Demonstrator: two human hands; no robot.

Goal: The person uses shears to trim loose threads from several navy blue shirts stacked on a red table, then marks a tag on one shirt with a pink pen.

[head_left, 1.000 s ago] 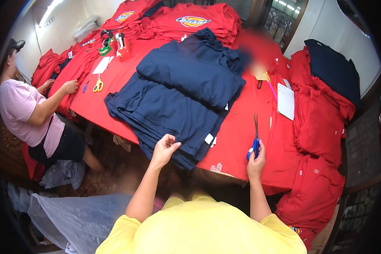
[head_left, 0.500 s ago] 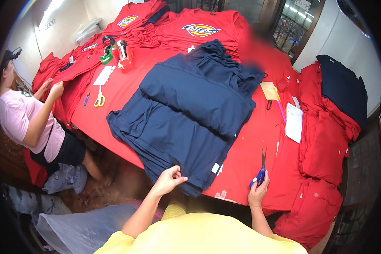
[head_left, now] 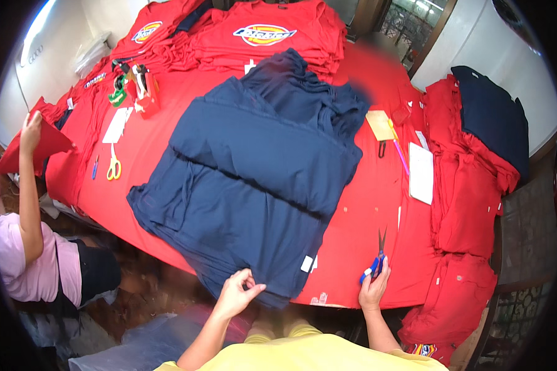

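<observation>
A stack of navy blue garments (head_left: 241,154) lies across the middle of the table, partly folded over, its near end hanging at the edge. White tags (head_left: 307,264) show at its near right side. My left hand (head_left: 236,297) is at that near edge, fingers curled and thumb close to the forefinger; what they pinch, if anything, is too small to make out. To the right, my right hand (head_left: 374,287) holds small scissors (head_left: 370,272) with blue handles. Their dark blades point away from me, slightly apart, above the red cloth.
Red cloth (head_left: 377,222) covers the table. At right lie a white notepad (head_left: 421,174), a yellowish card (head_left: 379,125) and stacked red garments (head_left: 464,216). Yellow-handled scissors (head_left: 114,168) and a tape dispenser (head_left: 143,93) lie left. A person in pink (head_left: 37,247) handles red cloth.
The view has shifted, so the table appears further left. The person in pink has raised a hand with red cloth. My two hands stay nearly in place.
</observation>
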